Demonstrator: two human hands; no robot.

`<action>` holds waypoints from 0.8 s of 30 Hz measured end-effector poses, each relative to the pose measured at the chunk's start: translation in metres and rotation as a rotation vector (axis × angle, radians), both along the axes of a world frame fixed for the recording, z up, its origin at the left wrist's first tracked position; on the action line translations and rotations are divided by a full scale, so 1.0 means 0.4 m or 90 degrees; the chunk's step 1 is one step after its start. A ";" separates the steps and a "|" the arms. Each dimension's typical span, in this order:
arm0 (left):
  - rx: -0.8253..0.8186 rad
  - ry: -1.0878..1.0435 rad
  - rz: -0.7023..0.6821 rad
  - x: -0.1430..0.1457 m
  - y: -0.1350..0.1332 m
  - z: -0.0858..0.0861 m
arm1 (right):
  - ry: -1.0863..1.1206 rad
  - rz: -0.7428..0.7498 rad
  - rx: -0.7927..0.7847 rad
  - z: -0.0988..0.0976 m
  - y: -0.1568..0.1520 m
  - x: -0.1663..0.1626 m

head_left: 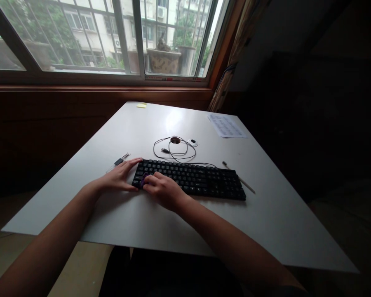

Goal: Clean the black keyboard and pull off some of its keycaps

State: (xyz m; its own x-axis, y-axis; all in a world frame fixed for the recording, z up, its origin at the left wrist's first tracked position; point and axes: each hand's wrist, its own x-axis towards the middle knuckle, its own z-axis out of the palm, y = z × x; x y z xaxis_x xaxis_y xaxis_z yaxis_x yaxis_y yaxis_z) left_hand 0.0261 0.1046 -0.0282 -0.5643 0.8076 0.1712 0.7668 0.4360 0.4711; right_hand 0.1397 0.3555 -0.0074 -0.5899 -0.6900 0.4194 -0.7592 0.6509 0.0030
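Observation:
A black keyboard (200, 179) lies flat on the white table (80, 210), its keys facing up. My left hand (120, 175) is at its left end, thumb and fingers spread apart along that edge. Over the keys near the left end, my right hand (163, 189) has its fingers closed on a small piece of purple cloth (144, 179), which touches the keys. Most of the cloth is hidden by the fingers. The keyboard's black cable (190, 156) lies in loops behind it, with its USB plug (165, 150) showing.
A thin stick with a dark tip (247, 186) lies by the keyboard's right end. Left of it lies a small dark object with pale prongs (119, 161). Behind are a cable hole (175, 140), its white cover (192, 142), printed sheets (227, 126) and a yellow note (141, 105).

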 end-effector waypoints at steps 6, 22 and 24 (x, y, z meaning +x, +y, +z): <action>0.006 -0.017 0.001 -0.003 0.001 0.000 | -0.056 -0.054 -0.061 -0.001 0.121 0.064; -0.010 -0.029 0.006 0.000 -0.002 0.005 | -0.094 -0.369 -0.165 0.013 0.517 0.279; -0.011 -0.030 0.008 0.000 -0.001 0.006 | -0.076 -0.409 -0.157 0.023 0.553 0.297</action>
State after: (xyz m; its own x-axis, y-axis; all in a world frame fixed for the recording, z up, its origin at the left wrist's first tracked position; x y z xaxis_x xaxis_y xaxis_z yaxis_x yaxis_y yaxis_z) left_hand 0.0263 0.1041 -0.0259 -0.5814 0.8032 0.1299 0.7385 0.4539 0.4986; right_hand 0.2584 0.5769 0.0019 -0.9012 -0.0816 0.4258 -0.2094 0.9419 -0.2628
